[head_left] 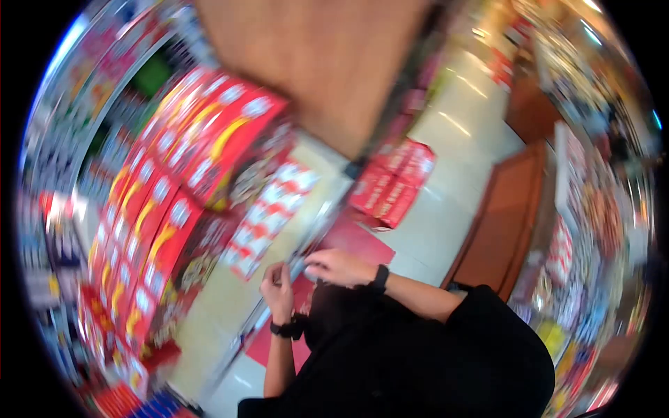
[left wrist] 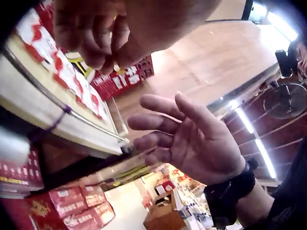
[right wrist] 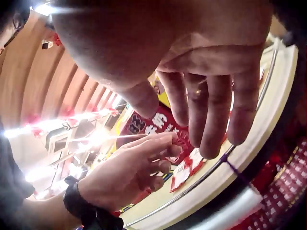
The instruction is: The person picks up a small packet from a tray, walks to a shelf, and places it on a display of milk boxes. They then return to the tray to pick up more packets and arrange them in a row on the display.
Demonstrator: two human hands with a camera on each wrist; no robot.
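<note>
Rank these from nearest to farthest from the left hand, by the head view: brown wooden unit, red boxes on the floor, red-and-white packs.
1. Red-and-white packs: on the counter, just above the left hand in the picture.
2. Red boxes: on the floor, up and right.
3. Brown wooden unit: farthest right.

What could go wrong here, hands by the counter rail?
1. The left hand and right hand are close to the metal rail; a knuckle might knock it.
2. White-and-red packs lie near the counter edge; a sweeping hand could shift them.
3. Stacked red boxes might topple if bumped.
</note>
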